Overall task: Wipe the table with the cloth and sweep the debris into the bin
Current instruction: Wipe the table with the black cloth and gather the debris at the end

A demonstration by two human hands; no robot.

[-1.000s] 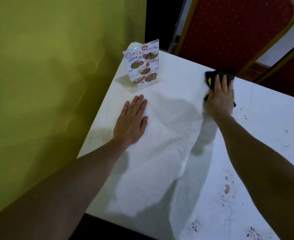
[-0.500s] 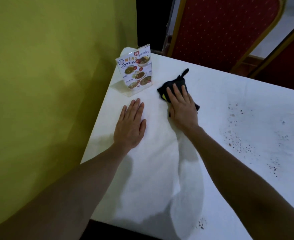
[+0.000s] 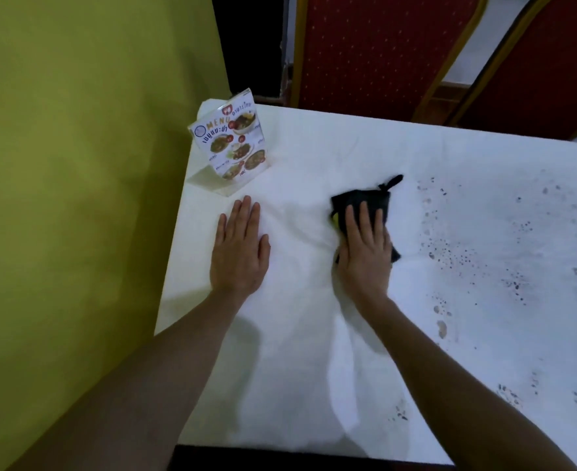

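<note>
While the left hand (image 3: 239,248) lies flat, palm down, fingers straight and together on the white surface (image 3: 314,334), the right hand (image 3: 365,248) presses down on the black cloth (image 3: 361,198) with fingers straight, not curled round it. Cloth sits about mid-surface, bunched under the right palm, its far edge and a small loop tab sticking out at 12–1 o'clock of the fingers; a bit of yellow shows at the cloth's 9 o'clock edge. Left hand holds nothing, is well apart from the cloth, at 9 o'clock of it. Dark debris specks (image 3: 450,253) scatter at 3 o'clock of the cloth, spreading toward the right edge, with more specks at 4–5 o'clock near the front edge. Acrylic menu stand (image 3: 232,144) is upright at 11 o'clock of the left hand, near the far left corner, just beyond the fingertips, not touching. Green-yellow wall (image 3: 76,198) runs along the surface's left side. Two red chairs (image 3: 382,52) with gold frames stand behind the far edge at 12–2 o'clock. Bin not in view.
</note>
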